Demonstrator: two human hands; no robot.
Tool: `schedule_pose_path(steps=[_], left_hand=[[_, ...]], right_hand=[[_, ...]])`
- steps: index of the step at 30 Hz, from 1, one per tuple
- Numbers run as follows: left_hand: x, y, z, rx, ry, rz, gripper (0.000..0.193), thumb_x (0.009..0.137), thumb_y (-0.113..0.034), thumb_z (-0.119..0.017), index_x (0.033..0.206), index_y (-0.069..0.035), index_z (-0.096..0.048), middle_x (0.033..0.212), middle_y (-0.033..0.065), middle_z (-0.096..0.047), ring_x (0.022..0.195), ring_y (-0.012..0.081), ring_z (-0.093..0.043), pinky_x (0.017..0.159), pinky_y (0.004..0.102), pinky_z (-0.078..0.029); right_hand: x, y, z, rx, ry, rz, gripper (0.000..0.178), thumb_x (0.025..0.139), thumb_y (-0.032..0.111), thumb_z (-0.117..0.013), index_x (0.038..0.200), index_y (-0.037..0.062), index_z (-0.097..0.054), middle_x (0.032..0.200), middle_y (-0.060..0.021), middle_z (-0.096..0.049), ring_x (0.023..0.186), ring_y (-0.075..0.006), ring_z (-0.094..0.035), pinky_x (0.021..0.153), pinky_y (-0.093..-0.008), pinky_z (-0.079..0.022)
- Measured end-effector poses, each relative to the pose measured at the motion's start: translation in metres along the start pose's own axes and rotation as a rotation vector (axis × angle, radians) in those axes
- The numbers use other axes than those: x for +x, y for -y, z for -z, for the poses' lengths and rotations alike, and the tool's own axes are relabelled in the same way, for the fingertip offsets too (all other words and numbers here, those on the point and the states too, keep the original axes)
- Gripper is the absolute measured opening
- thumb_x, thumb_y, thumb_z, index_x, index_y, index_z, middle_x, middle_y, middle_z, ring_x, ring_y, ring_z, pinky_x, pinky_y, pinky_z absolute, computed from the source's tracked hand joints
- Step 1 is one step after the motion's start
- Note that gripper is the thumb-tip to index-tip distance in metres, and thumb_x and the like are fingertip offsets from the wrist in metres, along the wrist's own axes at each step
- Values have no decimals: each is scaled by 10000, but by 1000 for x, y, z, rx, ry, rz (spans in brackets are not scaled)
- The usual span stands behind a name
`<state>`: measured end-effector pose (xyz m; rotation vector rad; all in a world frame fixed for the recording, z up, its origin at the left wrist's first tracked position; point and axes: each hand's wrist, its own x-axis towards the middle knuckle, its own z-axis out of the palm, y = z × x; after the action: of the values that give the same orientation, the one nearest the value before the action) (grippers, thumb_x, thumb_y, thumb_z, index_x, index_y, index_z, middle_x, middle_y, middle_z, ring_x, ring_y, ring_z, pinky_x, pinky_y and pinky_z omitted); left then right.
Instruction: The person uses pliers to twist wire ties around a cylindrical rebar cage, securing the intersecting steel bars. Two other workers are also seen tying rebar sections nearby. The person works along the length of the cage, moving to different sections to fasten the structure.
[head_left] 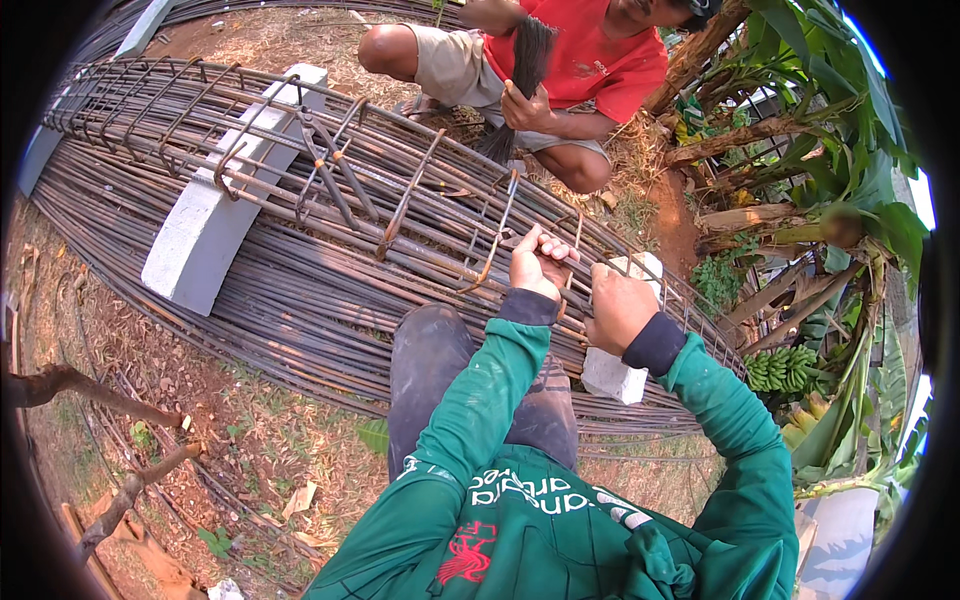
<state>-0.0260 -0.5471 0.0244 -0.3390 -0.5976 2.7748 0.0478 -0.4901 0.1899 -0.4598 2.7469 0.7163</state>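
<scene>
A long cage of steel rebar (400,243), with square stirrups around its bars, lies across in front of me. My left hand (540,262) is palm up with curled fingers at the cage, just right of a stirrup (497,235). Close beside it, my right hand (620,308) is closed in a fist over the bars, thumb side up. Whatever either hand grips is hidden or too thin to make out. Farther left, a pair of pincers (336,195) with dark handles and orange marks rests on the cage.
Beneath the cage lies a thick stack of loose rebar (300,300). White beams (190,240) and a white block (612,375) sit among the bars. Across from me a squatting person in a red shirt (630,80) holds a dark wire bundle (532,55). Banana plants (780,370) stand right; cut branches (130,490) lie left.
</scene>
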Motion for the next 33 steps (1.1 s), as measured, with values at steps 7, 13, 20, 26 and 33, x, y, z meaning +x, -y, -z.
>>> schedule_pose_path(steps=[7, 13, 20, 26, 33], left_hand=[[-14, -8, 22, 145, 68, 63, 350, 1040, -305, -538, 734, -142, -484, 606, -25, -429, 576, 153, -479, 741, 423, -496], [10, 4, 0, 28, -136, -82, 416, 1057, -409, -489, 759, -119, -485, 623, 5, -465, 593, 185, -483, 724, 428, -505], [-18, 14, 7, -55, -23, -97, 517, 853, -583, -718, 944, -100, -559, 807, 68, -607, 854, 250, -639, 852, 456, -541], [-2, 2, 36, -251, 405, 37, 427, 929, -507, -663, 850, -102, -555, 732, -6, -530, 722, 177, -574, 845, 447, -551], [5, 14, 36, -279, 501, 46, 420, 1009, -433, -590, 737, -127, -496, 623, -30, -422, 587, 142, -462, 735, 376, -511]], right_hand=[[-21, 32, -49, 106, -147, -180, 528, 729, 158, -708, 1168, -58, -511, 998, -227, -638, 881, -373, -678, 724, -459, -555], [13, -3, -38, -62, -210, -32, 422, 840, 125, -602, 1209, -79, -582, 940, -198, -667, 899, -353, -681, 747, -494, -539], [51, -46, 25, 1116, 781, -179, 385, 1034, 289, -538, 869, -47, -624, 627, -82, -596, 491, -209, -606, 455, -345, -516], [27, -26, 4, 1179, 640, -180, 357, 1014, 263, -583, 875, -64, -614, 640, -89, -598, 460, -198, -590, 403, -339, -473], [23, -38, -11, 1063, 540, -56, 446, 976, 374, -633, 887, -62, -617, 643, -111, -614, 520, -223, -624, 473, -372, -493]])
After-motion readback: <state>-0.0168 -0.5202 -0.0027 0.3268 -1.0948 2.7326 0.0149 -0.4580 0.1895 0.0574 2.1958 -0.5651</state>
